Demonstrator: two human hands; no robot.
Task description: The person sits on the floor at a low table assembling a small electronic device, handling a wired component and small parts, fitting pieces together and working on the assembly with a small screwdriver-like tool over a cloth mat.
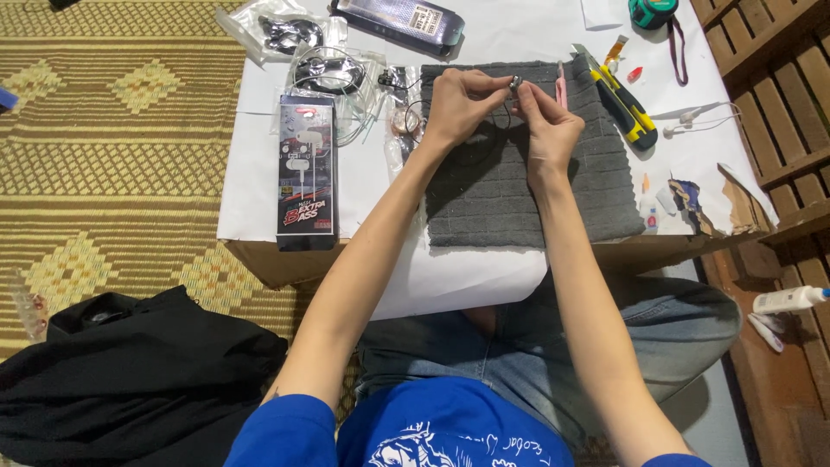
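Note:
Both my hands meet over a dark grey towel [484,195] spread on a white-covered low table [259,164]. My left hand [460,102] and my right hand [545,121] pinch a small metallic earbud piece [515,84] between their fingertips. A thin black cable [497,121] hangs from it between the hands. A pink stick [560,85] lies on the towel just right of my right hand.
A black earphone box [306,173] lies left of the towel, with clear bags of earphones [333,69] behind it. A yellow-black utility knife [622,99], white earphones [692,117] and small bottles lie right. A black cloth bundle [130,372] sits on the woven mat.

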